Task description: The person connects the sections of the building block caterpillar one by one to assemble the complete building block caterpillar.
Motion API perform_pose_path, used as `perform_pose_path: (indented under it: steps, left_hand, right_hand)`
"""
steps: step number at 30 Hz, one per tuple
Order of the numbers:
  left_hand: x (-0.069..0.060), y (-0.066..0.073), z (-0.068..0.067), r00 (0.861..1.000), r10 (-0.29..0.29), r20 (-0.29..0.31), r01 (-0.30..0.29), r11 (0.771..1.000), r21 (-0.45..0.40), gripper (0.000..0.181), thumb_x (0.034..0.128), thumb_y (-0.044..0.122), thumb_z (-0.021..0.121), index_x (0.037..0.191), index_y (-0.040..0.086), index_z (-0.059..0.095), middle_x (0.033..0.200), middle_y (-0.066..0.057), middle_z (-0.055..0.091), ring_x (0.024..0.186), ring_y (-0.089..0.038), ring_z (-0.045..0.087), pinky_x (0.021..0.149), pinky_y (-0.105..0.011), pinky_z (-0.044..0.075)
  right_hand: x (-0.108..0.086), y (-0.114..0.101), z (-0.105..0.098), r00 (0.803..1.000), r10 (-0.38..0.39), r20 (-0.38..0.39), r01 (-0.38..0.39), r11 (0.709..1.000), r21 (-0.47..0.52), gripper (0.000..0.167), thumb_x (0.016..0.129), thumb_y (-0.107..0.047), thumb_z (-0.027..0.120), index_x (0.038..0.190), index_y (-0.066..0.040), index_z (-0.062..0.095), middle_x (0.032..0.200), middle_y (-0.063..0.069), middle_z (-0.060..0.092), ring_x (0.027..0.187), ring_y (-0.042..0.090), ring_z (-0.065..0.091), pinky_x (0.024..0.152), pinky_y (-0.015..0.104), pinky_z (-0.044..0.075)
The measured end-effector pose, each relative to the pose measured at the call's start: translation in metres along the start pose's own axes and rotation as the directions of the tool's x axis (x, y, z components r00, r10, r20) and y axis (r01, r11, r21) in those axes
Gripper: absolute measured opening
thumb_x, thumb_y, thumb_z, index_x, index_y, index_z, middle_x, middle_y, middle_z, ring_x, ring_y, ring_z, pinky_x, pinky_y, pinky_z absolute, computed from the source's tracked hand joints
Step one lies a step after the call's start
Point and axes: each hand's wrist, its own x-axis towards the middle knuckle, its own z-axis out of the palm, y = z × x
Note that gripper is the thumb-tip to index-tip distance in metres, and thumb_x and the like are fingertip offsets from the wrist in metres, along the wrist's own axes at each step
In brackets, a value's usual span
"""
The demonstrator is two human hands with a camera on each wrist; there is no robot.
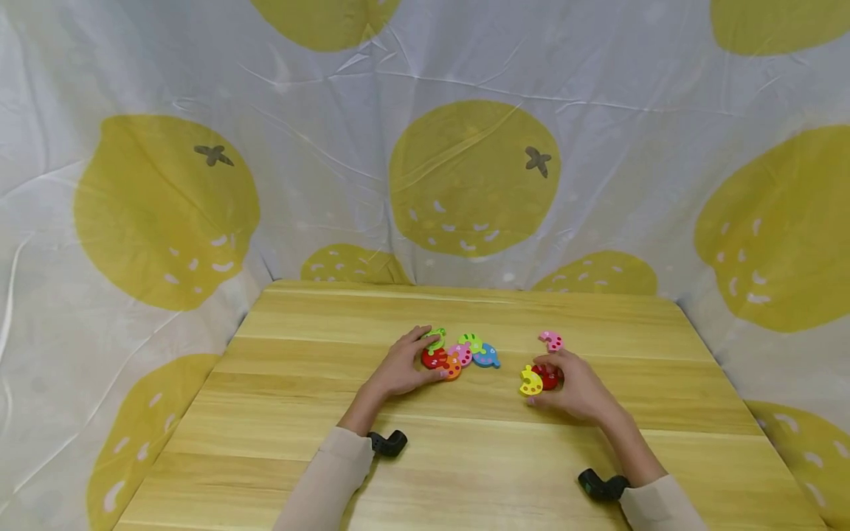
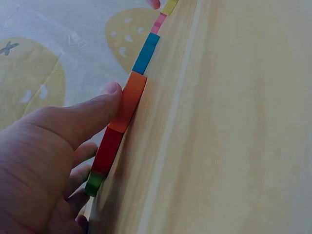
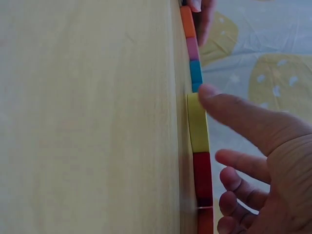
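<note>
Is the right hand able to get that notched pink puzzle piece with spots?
Probably yes: the notched pink piece lies just beyond the right hand, and nothing shows between them. But it seems to grip a notched yellow piece and a rounded red one, so may need to let go first.

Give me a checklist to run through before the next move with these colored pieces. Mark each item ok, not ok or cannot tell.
1. Left hand at the orange piece: ok, touching its edge in the left wrist view.
2. Right hand at the yellow piece: ok, touching it in the right wrist view.
3. Orange piece flat on the table: ok.
4. Blue piece joined to the yellow piece: not ok, a gap parts them.
5. Pink piece beyond the right hand joined to the red piece beside the yellow one: cannot tell, the hand covers the spot between them.
</note>
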Motion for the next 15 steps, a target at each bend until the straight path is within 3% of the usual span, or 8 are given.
perform_pose_path:
  steps: [6,8,13,15]
  left_hand:
    - [0.000,0.000,0.000,1.000,-0.012,0.006,0.012,1.000,-0.001,0.078,0.0870,0.055,0.077,0.152,0.020,0.053,0.168,-0.004,0.034,0.159,-0.031,0.021,0.125,-0.060,0.025]
    - [0.001,0.000,0.001,1.000,-0.016,0.001,0.016,1.000,-0.005,0.078,0.0868,0.055,0.077,0.152,0.020,0.053,0.167,-0.004,0.035,0.159,-0.030,0.021,0.125,-0.060,0.025]
    - [0.002,-0.001,0.003,1.000,-0.012,-0.015,0.012,1.000,0.004,0.076,0.0864,0.055,0.078,0.150,0.021,0.055,0.166,-0.004,0.037,0.159,-0.029,0.022,0.125,-0.059,0.026]
    - [0.002,-0.002,0.003,1.000,-0.007,-0.021,0.007,1.000,0.006,0.076,0.0862,0.056,0.078,0.150,0.020,0.055,0.165,-0.004,0.038,0.158,-0.030,0.024,0.125,-0.058,0.027]
  right_hand:
    - [0.002,-0.003,0.004,1.000,-0.027,0.008,0.027,1.000,-0.005,0.063,0.073,-0.035,0.094,0.124,-0.005,0.071,0.126,0.018,0.066,0.122,0.044,0.058,0.104,0.060,0.048]
    - [0.003,-0.005,0.006,1.000,-0.027,-0.001,0.027,0.999,-0.022,0.062,0.074,-0.036,0.093,0.124,-0.006,0.071,0.132,0.021,0.063,0.133,0.048,0.051,0.108,0.063,0.045]
    - [0.011,-0.011,0.013,0.998,-0.059,-0.018,0.057,0.994,-0.090,0.067,0.072,-0.041,0.094,0.125,-0.006,0.071,0.123,0.013,0.063,0.130,0.041,0.053,0.105,0.059,0.048]
    - [0.014,-0.013,0.015,0.996,-0.081,-0.022,0.078,0.990,-0.117,0.069,0.071,-0.041,0.094,0.125,-0.005,0.071,0.117,0.009,0.064,0.122,0.036,0.057,0.102,0.056,0.048]
